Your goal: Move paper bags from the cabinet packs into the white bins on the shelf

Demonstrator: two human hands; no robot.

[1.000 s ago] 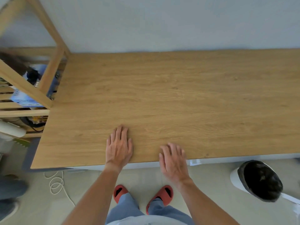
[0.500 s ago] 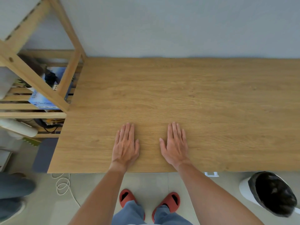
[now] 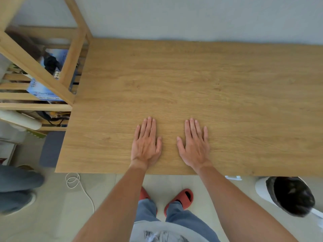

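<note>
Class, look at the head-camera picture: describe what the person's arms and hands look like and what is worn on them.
Both forearms are bare, with no sleeves in view. The left hand and the right hand wear no gloves, and no rings, watch or bands show on the hands or wrists. The nails look short. Below are blue jeans and red open-toed slippers.

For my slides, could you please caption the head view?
Left hand and right hand rest flat, side by side, on a bare wooden tabletop.
</note>
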